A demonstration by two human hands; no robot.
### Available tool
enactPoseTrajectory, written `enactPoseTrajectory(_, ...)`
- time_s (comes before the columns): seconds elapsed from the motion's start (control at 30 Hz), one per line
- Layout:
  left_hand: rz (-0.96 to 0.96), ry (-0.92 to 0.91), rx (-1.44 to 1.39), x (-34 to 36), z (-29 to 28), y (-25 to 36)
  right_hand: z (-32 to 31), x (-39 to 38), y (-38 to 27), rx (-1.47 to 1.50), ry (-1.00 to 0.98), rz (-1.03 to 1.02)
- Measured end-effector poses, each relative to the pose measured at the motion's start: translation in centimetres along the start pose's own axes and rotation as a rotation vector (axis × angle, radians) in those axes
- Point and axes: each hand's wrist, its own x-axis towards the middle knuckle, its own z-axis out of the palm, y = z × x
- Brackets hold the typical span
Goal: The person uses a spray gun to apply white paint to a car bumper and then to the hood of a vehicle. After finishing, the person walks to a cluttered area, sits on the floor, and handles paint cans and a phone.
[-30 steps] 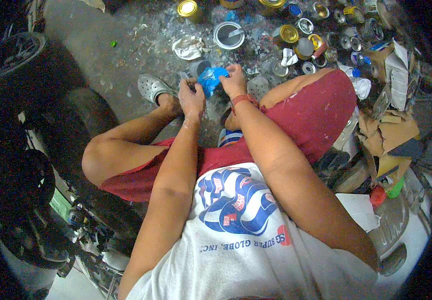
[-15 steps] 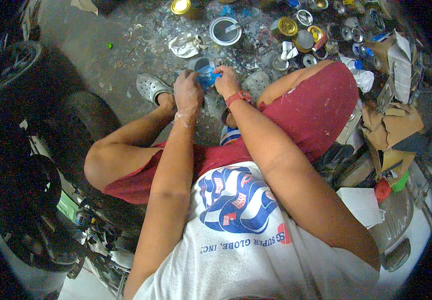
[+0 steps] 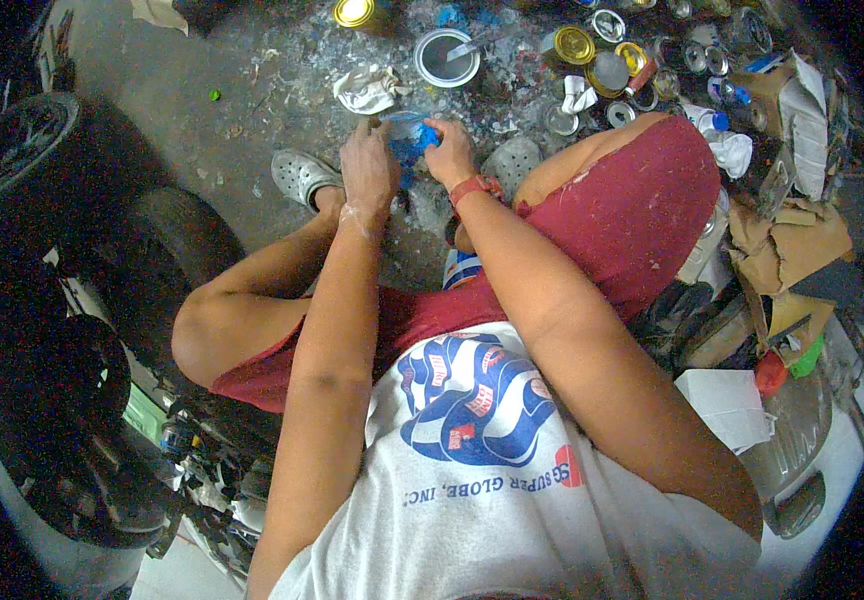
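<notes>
Between my hands, above the paint-stained floor, is a see-through plastic piece, perhaps a tub, with blue patches (image 3: 409, 132); its exact kind is unclear. My left hand (image 3: 369, 168) is closed at its left side, the thumb and fingers partly hidden behind the hand's back. The fingers of my right hand (image 3: 449, 156) pinch its blue right edge. Just beyond lies a crumpled white cloth (image 3: 370, 90). Farther off stands an open can of grey paint (image 3: 435, 66), a flat scraper-like tool (image 3: 467, 48) resting across its rim.
Several cans and jars crowd the far right, including a gold-topped can (image 3: 569, 45). Another yellow can (image 3: 354, 12) stands at the far edge. Torn cardboard (image 3: 790, 250) and a white box (image 3: 722, 408) lie to my right. A tyre (image 3: 177, 235) is at my left.
The see-through piece has been tilted between my hands, and its grey round opening no longer shows. Both hands have shifted slightly; my left hand moved a little left and away.
</notes>
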Motion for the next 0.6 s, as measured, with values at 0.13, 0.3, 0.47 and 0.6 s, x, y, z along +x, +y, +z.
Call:
enactPoseTrajectory(0.13,-0.031,-0.082,-0.003,1.0,0.3,-0.8,-0.8,-0.3,-1.0,0.073,-0.087,0.166)
enactPoseTrajectory(0.3,-0.041,-0.173,0.042,1.5,1.0,-2.3,-0.7,0.0,-0.8,0.195,-0.137,0.214)
enactPoseTrajectory(0.47,-0.133,-0.323,-0.062,2.2,0.1,-2.1,0.5,0.8,1.6,0.277,-0.318,0.422)
enactPoseTrajectory(0.6,-0.315,-0.219,0.085,0.4,-0.1,0.6,0.2,-1.0,0.2,0.216,-0.286,0.329)
